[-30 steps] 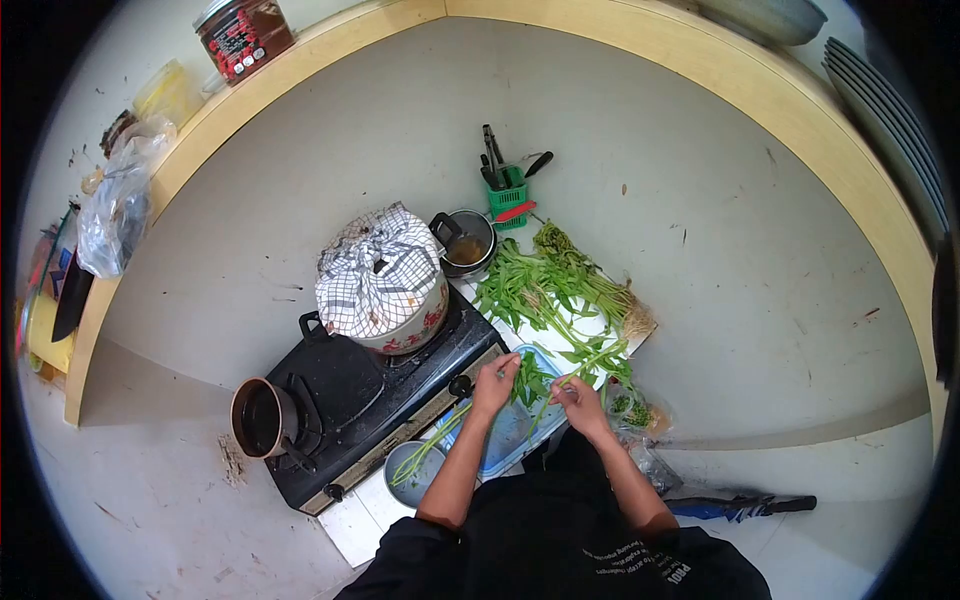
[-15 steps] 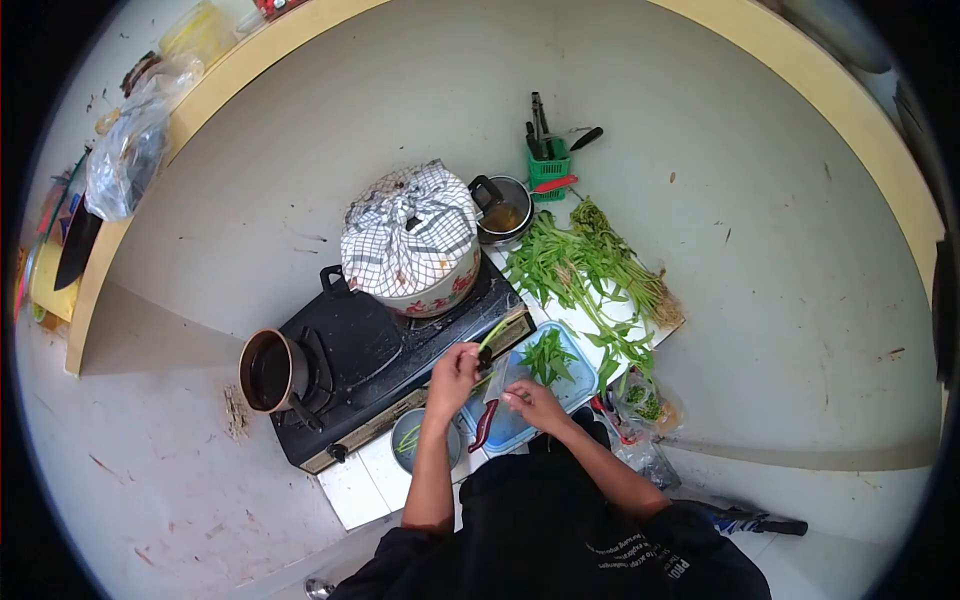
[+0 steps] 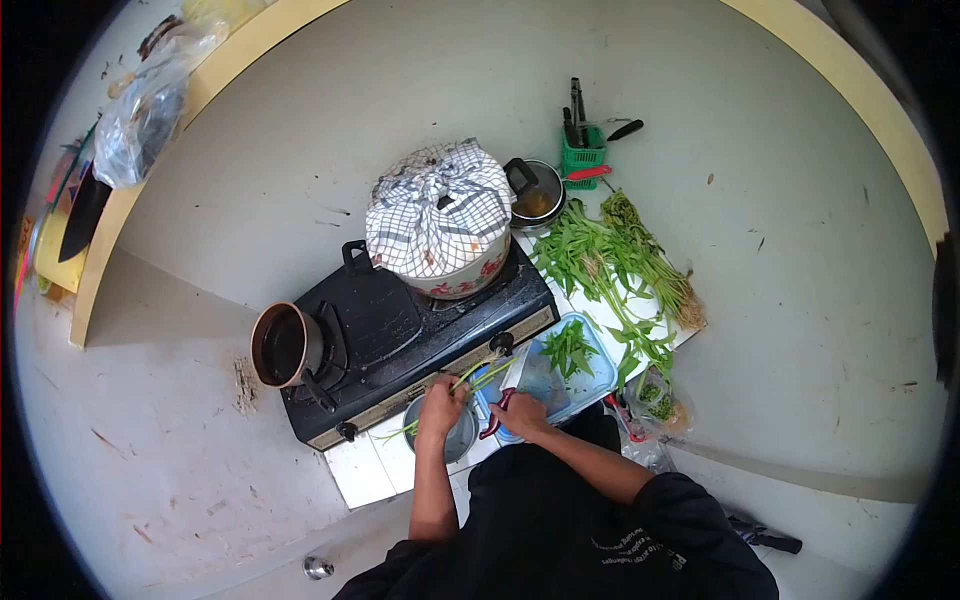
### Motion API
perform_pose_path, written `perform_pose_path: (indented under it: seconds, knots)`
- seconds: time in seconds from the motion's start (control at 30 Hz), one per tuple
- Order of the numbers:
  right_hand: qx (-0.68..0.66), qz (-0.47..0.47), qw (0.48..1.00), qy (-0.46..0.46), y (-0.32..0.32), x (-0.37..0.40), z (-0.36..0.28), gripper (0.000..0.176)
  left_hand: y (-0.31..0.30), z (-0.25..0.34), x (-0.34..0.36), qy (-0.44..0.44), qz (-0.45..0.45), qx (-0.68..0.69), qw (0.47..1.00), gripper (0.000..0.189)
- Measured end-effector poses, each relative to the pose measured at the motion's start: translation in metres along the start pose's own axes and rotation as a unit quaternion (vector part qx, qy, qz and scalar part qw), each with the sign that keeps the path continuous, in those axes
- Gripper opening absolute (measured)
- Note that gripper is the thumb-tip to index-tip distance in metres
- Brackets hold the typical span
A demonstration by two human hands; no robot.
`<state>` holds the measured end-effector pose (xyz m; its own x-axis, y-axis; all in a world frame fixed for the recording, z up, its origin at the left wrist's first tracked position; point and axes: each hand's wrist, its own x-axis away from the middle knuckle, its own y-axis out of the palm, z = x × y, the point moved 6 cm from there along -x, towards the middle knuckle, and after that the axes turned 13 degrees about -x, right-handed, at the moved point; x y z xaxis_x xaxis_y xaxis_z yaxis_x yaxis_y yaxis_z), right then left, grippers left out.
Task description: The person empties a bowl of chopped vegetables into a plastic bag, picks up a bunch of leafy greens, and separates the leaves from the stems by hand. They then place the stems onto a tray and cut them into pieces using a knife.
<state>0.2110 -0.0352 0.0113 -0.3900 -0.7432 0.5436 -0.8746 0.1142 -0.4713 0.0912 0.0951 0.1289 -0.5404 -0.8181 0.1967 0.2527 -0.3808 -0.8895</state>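
Note:
My left hand (image 3: 440,408) is closed around long green vegetable stems (image 3: 487,374), above the rim of a round grey bowl (image 3: 459,440). Some stem ends poke out to the left of the hand. My right hand (image 3: 522,414) grips the dark red handle of a knife (image 3: 497,413), its pale blade pointing away from me toward the stove. Beneath the blade lies a light blue tray (image 3: 598,372) with a small heap of picked green leaves (image 3: 568,350) in it. My fingers hide part of the handle and of the stems.
Left of the bowl stands a black gas stove (image 3: 375,325) with a cloth-covered pot (image 3: 470,283) and a small brown saucepan (image 3: 279,345). Leafy greens (image 3: 610,250) lie beyond the tray. A green utensil basket (image 3: 583,152) and a lidded pan (image 3: 540,192) are at the back.
My left hand has come down toward me, over the bowl, with the stems. My right hand has closed on the knife handle. The whole view has shifted slightly.

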Motion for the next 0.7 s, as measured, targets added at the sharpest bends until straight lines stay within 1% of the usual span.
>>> perform_pose_path:
  seconds: [0.03, 0.07, 0.13, 0.23, 0.27, 0.33, 0.37, 0.43, 0.47, 0.57, 0.67, 0.7]
  knots:
    - [-0.006, -0.001, 1.0, 0.002, 0.004, -0.006, 0.005, 0.062, 0.006, -0.008, -0.002, -0.013, -0.007, -0.022, 1.0, 0.031]
    - [-0.037, -0.027, 0.999, 0.021, 0.01, -0.011, 0.013, 0.059, 0.012, -0.016, -0.004, -0.027, -0.014, -0.044, 0.999, 0.032]
    - [-0.1, -0.077, 0.99, 0.061, 0.014, -0.016, 0.022, 0.053, 0.015, -0.013, -0.003, -0.021, 0.002, -0.078, 0.997, 0.032]
    - [-0.209, -0.082, 0.973, 0.061, 0.016, -0.013, 0.027, 0.043, 0.023, 0.0, -0.002, -0.015, 0.008, -0.128, 0.992, 0.031]
    - [-0.239, -0.08, 0.964, 0.081, 0.017, -0.012, 0.03, 0.041, 0.025, 0.004, -0.002, -0.014, 0.008, -0.144, 0.989, 0.03]
    - [-0.3, -0.073, 0.944, 0.12, 0.01, 0.001, 0.024, 0.036, 0.032, 0.002, -0.003, -0.026, 0.001, -0.154, 0.988, 0.029]
    - [-0.329, -0.067, 0.934, 0.122, 0.008, 0.005, 0.022, 0.036, 0.036, 0.0, -0.005, -0.032, -0.003, -0.16, 0.987, 0.028]
    - [-0.387, -0.056, 0.912, 0.126, 0.005, 0.013, 0.02, 0.036, 0.037, -0.002, -0.009, -0.023, 0.032, -0.147, 0.988, 0.026]
    - [-0.403, -0.065, 0.904, 0.124, 0.003, 0.017, 0.019, 0.034, 0.037, -0.005, -0.01, -0.019, 0.048, -0.141, 0.989, 0.025]
    - [-0.45, -0.089, 0.881, 0.119, -0.01, 0.03, 0.015, 0.031, 0.017, 0.003, -0.007, -0.039, 0.038, -0.11, 0.992, 0.022]
    - [-0.492, -0.108, 0.855, 0.119, -0.02, 0.043, 0.018, 0.028, 0.01, -0.004, -0.01, -0.041, 0.016, -0.11, 0.993, 0.019]
    - [-0.503, -0.119, 0.848, 0.118, -0.022, 0.047, 0.021, 0.027, 0.005, -0.004, -0.011, -0.027, 0.015, -0.111, 0.993, 0.019]
